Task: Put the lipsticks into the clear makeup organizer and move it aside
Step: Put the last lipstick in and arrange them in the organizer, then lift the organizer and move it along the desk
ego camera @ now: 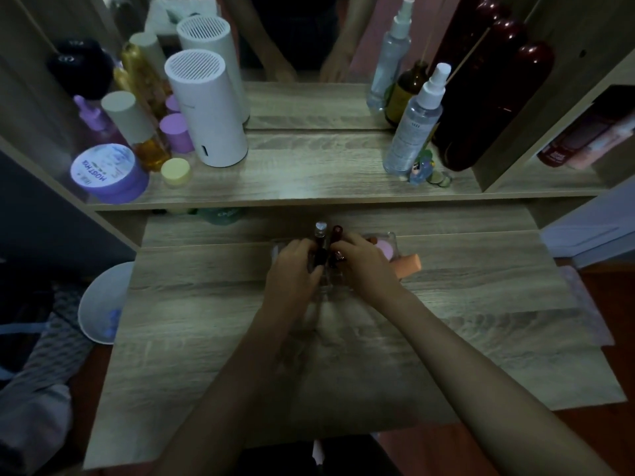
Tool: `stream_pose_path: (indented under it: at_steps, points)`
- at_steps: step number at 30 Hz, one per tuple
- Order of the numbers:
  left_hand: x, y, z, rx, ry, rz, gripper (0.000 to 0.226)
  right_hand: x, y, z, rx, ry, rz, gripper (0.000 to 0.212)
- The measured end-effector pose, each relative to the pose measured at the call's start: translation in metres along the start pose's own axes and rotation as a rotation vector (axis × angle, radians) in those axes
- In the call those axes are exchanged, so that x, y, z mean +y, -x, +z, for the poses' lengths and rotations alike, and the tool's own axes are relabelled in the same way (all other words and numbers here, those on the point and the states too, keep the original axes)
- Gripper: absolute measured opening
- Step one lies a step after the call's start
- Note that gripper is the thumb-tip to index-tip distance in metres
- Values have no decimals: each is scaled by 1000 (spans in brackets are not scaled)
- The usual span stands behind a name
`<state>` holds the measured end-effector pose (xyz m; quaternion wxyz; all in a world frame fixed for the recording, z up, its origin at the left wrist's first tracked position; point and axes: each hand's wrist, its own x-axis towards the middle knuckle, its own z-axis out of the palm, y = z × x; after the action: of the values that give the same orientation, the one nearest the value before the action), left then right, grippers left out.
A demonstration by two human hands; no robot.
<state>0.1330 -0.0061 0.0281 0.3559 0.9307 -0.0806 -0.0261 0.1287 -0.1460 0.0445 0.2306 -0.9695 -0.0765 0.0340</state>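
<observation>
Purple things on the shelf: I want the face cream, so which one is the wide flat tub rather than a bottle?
The tub at the shelf's front left corner, its printed lid tilted towards the camera. The other purple things behind it are narrow capped bottles.

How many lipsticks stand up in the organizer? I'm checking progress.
2 show: a silver-capped lipstick by the left hand, a dark red lipstick by the right hand. Hands may hide others.

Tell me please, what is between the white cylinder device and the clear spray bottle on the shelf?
Only bare wooden shelf lies between the white cylinder device and the clear spray bottle, as the head view shows.
</observation>
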Motion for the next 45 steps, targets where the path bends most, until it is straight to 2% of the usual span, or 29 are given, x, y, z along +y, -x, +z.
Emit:
stream_pose_path:
  at_steps: [2, 5, 8, 11, 14, 18, 30, 36, 45]
  points:
    - [0, 1, -6, 16, 10, 31, 25, 1, 6, -8, 68, -27, -20, 31]
    - [0, -1, -19, 83, 49, 81, 28, 6, 16, -29, 262, -109, -29, 23]
    - [4, -10, -28, 126, 101, 139, 38, 18, 20, -43, 404, -220, 42, 30]
    - [9, -20, -30, 123, 83, 200, 47, 25, 14, -34, 259, -271, 196, 39]
    - [13, -30, -28, 60, 32, 242, 47, 25, 3, -23, 248, -273, 251, 26]
    - [15, -35, -24, 45, -71, 269, 42, 20, -11, -24, 295, -228, 205, 19]
    - [4, -36, -21, 62, 50, 212, 39, 17, -20, -23, 196, -134, 146, 24]
    - [4, -36, -21, 74, 46, 211, 31, 14, -19, -26, 204, -162, 130, 24]
    - [4, -33, -22, 81, 62, 195, 31, 16, -16, -29, 245, -163, 124, 29]
